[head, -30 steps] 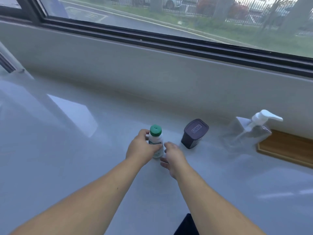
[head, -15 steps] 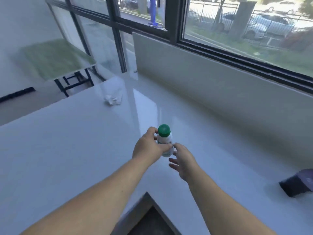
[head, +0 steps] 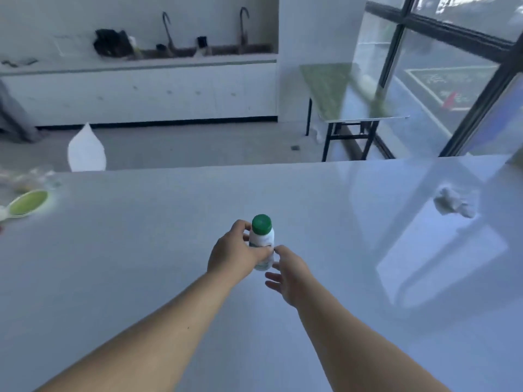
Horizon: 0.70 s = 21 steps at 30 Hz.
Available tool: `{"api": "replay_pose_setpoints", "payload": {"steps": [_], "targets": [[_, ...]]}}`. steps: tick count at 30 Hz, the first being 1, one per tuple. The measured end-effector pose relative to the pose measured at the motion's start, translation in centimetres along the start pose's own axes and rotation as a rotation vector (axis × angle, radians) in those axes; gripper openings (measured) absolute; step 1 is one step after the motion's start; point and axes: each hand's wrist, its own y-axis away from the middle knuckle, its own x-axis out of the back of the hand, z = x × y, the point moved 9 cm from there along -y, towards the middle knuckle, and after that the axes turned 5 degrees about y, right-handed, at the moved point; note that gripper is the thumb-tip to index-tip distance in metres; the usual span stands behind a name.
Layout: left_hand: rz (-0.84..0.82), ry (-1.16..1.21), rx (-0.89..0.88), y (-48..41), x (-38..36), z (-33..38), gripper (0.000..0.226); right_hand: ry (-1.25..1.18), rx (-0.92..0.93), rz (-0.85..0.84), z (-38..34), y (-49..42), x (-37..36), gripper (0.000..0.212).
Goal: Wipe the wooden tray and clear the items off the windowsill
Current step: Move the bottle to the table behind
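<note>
A: Why is your left hand (head: pixel 236 253) wrapped round the small white plastic bottle with the green cap (head: pixel 262 241)?

B: To carry it upright above the glossy white worktop (head: pixel 141 264); your right hand (head: pixel 288 274) hovers open, empty, ready to steady it.

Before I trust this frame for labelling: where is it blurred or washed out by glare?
Head view: the bottle and left hand are fairly sharp; the green-topped thing at the left edge and the crumpled white thing are smeared; window light glares across the white counter.
</note>
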Motion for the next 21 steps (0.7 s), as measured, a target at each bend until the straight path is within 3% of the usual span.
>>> {"api": "replay_pose_setpoints", "payload": {"steps": [7, 16, 18, 21], "targets": [[0.099, 0.024, 0.158, -1.9, 6.9, -10.7, 0.053, 0.142, -0.121, -0.062, 4.2, -4.6, -10.6, 0.029], [0.072, 0.030, 0.237, -1.8, 5.4, -15.1, 0.054, 0.250, -0.132, -0.017, 6.5, -6.5, -10.9, 0.026], [0.072, 0.018, 0.257, -1.4, 5.0, -15.4, 0.066, 0.269, -0.116, -0.016, 6.6, -6.3, -10.3, 0.025], [0.046, -0.123, 0.394, 0.1, 4.9, -16.3, 0.103, 0.317, -0.046, 0.003, 5.7, -5.5, -8.2, 0.029]]}}
